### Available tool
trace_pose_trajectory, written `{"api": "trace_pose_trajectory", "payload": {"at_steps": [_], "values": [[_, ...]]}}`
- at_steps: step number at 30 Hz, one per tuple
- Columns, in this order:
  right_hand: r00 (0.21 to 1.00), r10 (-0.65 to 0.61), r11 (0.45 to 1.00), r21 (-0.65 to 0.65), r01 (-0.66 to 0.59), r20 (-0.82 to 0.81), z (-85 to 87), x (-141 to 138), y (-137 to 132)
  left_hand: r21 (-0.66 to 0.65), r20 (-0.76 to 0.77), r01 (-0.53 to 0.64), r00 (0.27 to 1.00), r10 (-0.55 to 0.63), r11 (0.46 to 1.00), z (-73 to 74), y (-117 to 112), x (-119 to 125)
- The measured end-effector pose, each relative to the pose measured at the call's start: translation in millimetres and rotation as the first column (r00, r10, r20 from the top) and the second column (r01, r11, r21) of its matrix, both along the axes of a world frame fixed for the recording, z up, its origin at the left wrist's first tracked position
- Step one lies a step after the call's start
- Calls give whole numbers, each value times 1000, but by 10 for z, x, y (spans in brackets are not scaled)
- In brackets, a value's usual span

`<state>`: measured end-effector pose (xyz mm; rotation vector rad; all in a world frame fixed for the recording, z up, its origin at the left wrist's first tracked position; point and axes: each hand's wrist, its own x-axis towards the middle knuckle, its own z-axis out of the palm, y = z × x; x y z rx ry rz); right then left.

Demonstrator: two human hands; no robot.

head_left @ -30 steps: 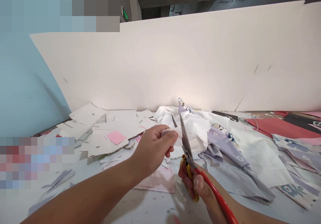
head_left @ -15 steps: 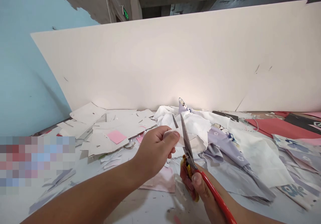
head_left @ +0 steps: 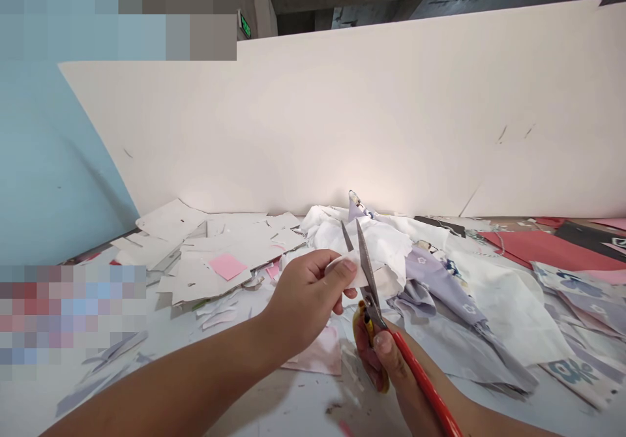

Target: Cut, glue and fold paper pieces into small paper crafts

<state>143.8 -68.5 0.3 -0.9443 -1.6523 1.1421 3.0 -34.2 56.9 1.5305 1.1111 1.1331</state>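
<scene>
My left hand (head_left: 313,287) pinches a small white piece of fabric (head_left: 359,271) between thumb and fingers. Part of that piece is hidden by the fingers. In my right hand (head_left: 391,359) is a pair of scissors (head_left: 369,280) with a red handle and a yellow-wrapped one. The blades point up and stand slightly apart, with the white piece at their edge. Behind the scissors lies a heap of white fabric (head_left: 381,241) mixed with lilac printed cloth (head_left: 430,271). A pale pink fabric piece (head_left: 320,352) rests on the table below my left hand.
Flat white pattern pieces (head_left: 229,248) are stacked at the left, with a pink square (head_left: 227,267) on top. Red sheets (head_left: 542,248) and printed fabric pieces (head_left: 581,293) lie at the right. A tall white board (head_left: 317,124) stands behind the table.
My left hand has shifted slightly right with the white piece. The scissors have also moved a little right, and their blades are somewhat closer together.
</scene>
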Motion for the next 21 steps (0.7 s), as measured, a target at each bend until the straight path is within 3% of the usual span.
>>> {"api": "trace_pose_trajectory", "payload": {"at_steps": [21], "values": [[1000,-10,1000,17,9,9,-42,-8,23,10,-2,-14,1000,14,1000,-22,9,1]]}}
